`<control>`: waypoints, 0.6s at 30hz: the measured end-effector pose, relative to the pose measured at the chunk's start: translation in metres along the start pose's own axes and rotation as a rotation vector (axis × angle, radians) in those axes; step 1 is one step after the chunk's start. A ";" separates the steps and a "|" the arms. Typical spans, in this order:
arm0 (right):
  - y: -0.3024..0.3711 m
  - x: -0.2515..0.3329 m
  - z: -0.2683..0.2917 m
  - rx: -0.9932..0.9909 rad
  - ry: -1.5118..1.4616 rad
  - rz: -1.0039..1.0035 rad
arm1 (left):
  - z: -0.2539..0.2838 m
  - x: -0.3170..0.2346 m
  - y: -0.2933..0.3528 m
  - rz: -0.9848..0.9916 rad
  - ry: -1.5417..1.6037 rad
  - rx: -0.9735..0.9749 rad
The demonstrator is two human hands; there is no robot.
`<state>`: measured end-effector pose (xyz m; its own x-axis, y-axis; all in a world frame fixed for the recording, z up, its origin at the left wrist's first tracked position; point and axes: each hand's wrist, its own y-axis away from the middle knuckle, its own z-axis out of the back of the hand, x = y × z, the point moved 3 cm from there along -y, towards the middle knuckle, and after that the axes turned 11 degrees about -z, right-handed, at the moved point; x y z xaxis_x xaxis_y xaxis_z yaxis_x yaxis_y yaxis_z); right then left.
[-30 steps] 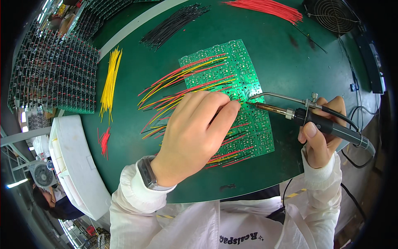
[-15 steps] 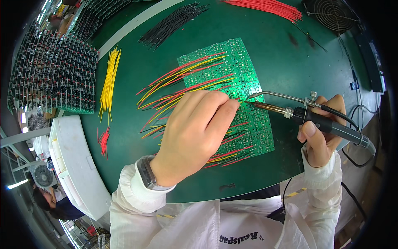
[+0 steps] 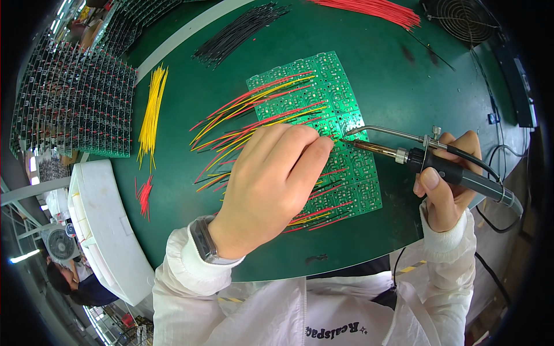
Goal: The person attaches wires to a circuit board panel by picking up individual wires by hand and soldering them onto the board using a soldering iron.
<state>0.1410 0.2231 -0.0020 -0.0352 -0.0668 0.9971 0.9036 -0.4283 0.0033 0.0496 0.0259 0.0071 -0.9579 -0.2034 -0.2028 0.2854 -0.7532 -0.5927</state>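
The left hand (image 3: 268, 184) bends over a green circuit board (image 3: 340, 109), its thumb and forefinger closed in a pinch — whatever lies between them is too hidden to tell. The right hand (image 3: 450, 202) grips the black handle of a soldering iron (image 3: 444, 172), fingers wrapped round it. The iron points left, its tip just beside the left fingertips; whether it touches the board cannot be told. A thin metal tube (image 3: 398, 134) (mounted alongside the iron) ends close to that same tip.

The board lies on the green table (image 3: 179, 190) in front of the person, partly under the left hand. Rows of red, yellow and black wires (image 3: 288, 115) cross it and fan out leftward. A yellow wire bundle (image 3: 153, 112) lies left of the board, short red wires (image 3: 144, 196) near its lower end; a black wire bundle (image 3: 242, 32) sits beyond.
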 end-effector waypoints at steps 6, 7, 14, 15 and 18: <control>-0.002 0.004 -0.001 0.000 -0.044 0.021 | -0.001 0.000 -0.001 -0.007 0.003 -0.006; -0.002 0.005 0.000 0.010 -0.032 0.047 | -0.002 0.000 -0.002 -0.009 0.003 -0.008; -0.001 0.008 -0.005 -0.036 -0.088 -0.001 | 0.001 -0.001 0.000 -0.013 -0.013 0.005; -0.001 0.008 -0.006 -0.031 -0.107 0.005 | 0.002 -0.002 0.000 -0.003 -0.013 0.020; -0.002 0.007 -0.006 -0.022 -0.126 0.019 | 0.010 -0.001 -0.004 0.047 0.040 0.049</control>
<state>0.1367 0.2176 0.0049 0.0363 0.0379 0.9986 0.8939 -0.4479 -0.0155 0.0491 0.0228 0.0169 -0.9410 -0.2155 -0.2609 0.3277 -0.7731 -0.5430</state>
